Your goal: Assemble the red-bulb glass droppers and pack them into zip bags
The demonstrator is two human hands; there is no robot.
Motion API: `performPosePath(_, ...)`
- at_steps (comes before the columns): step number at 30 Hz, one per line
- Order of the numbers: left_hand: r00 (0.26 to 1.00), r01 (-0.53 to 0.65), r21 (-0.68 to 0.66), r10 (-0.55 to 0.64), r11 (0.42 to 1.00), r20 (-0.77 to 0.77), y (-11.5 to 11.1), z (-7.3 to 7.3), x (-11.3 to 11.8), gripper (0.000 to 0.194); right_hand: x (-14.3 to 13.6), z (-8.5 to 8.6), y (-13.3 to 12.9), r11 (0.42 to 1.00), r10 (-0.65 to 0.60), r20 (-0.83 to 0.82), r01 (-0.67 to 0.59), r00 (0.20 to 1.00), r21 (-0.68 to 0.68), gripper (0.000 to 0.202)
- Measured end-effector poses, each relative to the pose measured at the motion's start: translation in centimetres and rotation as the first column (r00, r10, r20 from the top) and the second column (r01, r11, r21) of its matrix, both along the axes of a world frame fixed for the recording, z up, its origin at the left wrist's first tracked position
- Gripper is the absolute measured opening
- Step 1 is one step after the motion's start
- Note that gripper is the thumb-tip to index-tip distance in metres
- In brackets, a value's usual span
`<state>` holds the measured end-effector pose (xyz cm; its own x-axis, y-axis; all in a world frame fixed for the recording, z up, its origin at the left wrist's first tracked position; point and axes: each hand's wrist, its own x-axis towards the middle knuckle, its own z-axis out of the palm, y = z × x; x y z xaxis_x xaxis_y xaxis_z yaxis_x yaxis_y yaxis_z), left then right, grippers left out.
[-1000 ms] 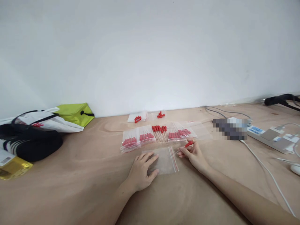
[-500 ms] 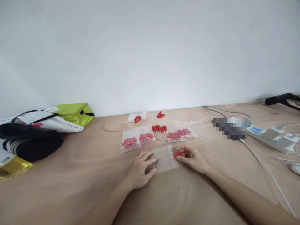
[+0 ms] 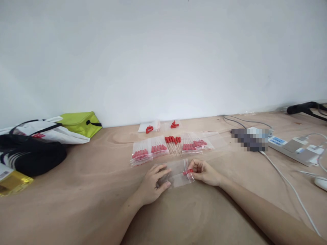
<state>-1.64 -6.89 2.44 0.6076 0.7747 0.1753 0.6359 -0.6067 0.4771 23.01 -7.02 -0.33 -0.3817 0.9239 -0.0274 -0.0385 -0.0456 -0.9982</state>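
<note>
A clear zip-lock bag (image 3: pixel 176 176) lies flat on the table in front of me, its mouth with a red line facing right. My left hand (image 3: pixel 154 182) rests on the bag's left part, fingers spread and thumb apart. At the mouth, my right hand (image 3: pixel 203 172) pinches a small red cap-like piece (image 3: pixel 187 172), whose front end reaches inside the bag. Whether more than one piece is in those fingers is hard to tell. Beyond the bag lie several red-headed wooden sticks (image 3: pixel 173 144), fanned out.
Filled zip bags (image 3: pixel 140 154) sit left of the sticks, others (image 3: pixel 192 145) to the right. Loose red pieces (image 3: pixel 149 129) lie on bags near the wall. A power strip (image 3: pixel 291 149) with cables is at right; a black bag (image 3: pixel 38 156) and green bag (image 3: pixel 81 123) at left.
My right hand has moved slightly left, bringing the red piece from just outside the bag's mouth to inside it. My left hand stays on the bag.
</note>
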Motion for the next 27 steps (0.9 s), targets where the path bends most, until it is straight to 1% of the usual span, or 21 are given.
performPosePath(2, 0.999, 0.021, -0.058, -0.019, 0.998, 0.041, 0.2, 0.3, -0.4, 0.038, 0.6, -0.1, 0.4, 1.0, 0.003, 0.062, -0.003, 0.998, -0.008, 0.033)
performPosePath(3, 0.998, 0.035, -0.081, -0.031, 0.996, 0.049, 0.3, 0.5, -0.6, 0.037, 1.0, 0.0, 0.6, 1.0, 0.012, 0.09, -0.013, 0.996, 0.01, 0.031)
performPosePath(5, 0.997, 0.063, -0.106, -0.058, 0.992, 0.051, 0.5, 0.7, -0.8, 0.033, 1.4, 0.2, 0.8, 0.994, 0.041, 0.147, -0.055, 0.988, 0.094, 0.029)
performPosePath(7, 0.996, 0.077, -0.113, -0.072, 0.991, 0.048, 0.6, 0.8, -0.9, 0.03, 1.7, 0.5, 0.8, 0.976, 0.053, 0.215, -0.096, 0.975, 0.194, 0.029)
performPosePath(9, 0.997, 0.077, -0.116, -0.073, 0.99, 0.037, 0.6, 0.7, -0.9, 0.029, 1.7, 0.8, 0.7, 0.957, 0.051, 0.273, -0.125, 0.961, 0.262, 0.028)
performPosePath(11, 0.997, 0.074, -0.116, -0.073, 0.99, 0.018, 0.6, 0.6, -0.9, 0.026, 1.9, 1.0, 0.6, 0.943, 0.066, 0.309, -0.161, 0.949, 0.292, 0.026)
performPosePath(13, 0.996, 0.085, -0.11, -0.084, 0.99, 0.013, 0.6, 0.5, -0.9, 0.023, 2.3, 1.2, 0.8, 0.938, 0.079, 0.347, -0.187, 0.935, 0.291, 0.024)
performPosePath(14, 0.996, 0.09, -0.104, -0.089, 0.99, 0.017, 0.6, 0.5, -0.9, 0.022, 2.5, 1.4, 1.1, 0.944, 0.051, 0.374, -0.167, 0.926, 0.284, 0.022)
performPosePath(15, 0.995, 0.095, -0.099, -0.093, 0.991, 0.026, 0.6, 0.4, -0.9, 0.021, 2.7, 1.6, 1.6, 0.951, -0.012, 0.408, -0.115, 0.913, 0.286, 0.021)
performPosePath(16, 0.995, 0.098, -0.096, -0.094, 0.991, 0.039, 0.7, 0.4, -0.9, 0.019, 2.9, 1.9, 2.1, 0.951, -0.108, 0.441, -0.036, 0.891, 0.307, 0.019)
performPosePath(17, 0.994, 0.098, -0.095, -0.094, 0.991, 0.054, 0.7, 0.3, -1.0, 0.017, 2.8, 2.3, 2.8, 0.938, -0.218, 0.469, 0.051, 0.856, 0.343, 0.017)
performPosePath(19, 0.992, 0.098, -0.097, -0.09, 0.991, 0.085, 0.7, 0.1, -1.0, 0.012, 2.2, 3.1, 4.4, 0.881, -0.42, 0.518, 0.197, 0.745, 0.431, 0.012)
performPosePath(20, 0.991, 0.099, -0.096, -0.089, 0.991, 0.1, 0.8, 0.0, -1.0, 0.01, 1.6, 3.4, 5.3, 0.862, -0.469, 0.548, 0.225, 0.692, 0.454, 0.01)
performPosePath(21, 0.99, 0.1, -0.092, -0.089, 0.991, 0.114, 0.8, -0.2, -1.0, 0.009, 0.8, 3.7, 6.2, 0.853, -0.504, 0.594, 0.255, 0.627, 0.455, 0.009)
performPosePath(22, 0.988, 0.099, -0.087, -0.087, 0.991, 0.127, 0.8, -0.3, -1.0, 0.008, 0.0, 3.8, 7.2, 0.849, -0.518, 0.613, 0.271, 0.596, 0.453, 0.008)
performPosePath(25, 0.984, 0.091, -0.068, -0.079, 0.994, 0.161, 0.7, -0.6, -1.0, 0.007, -2.6, 3.7, 9.9, 0.844, -0.534, 0.649, 0.297, 0.542, 0.446, 0.012)
performPosePath(27, 0.982, 0.09, -0.064, -0.077, 0.994, 0.174, 0.7, -0.7, -1.0, 0.006, -3.6, 3.2, 11.6, 0.84, -0.542, 0.671, 0.328, 0.505, 0.432, 0.015)
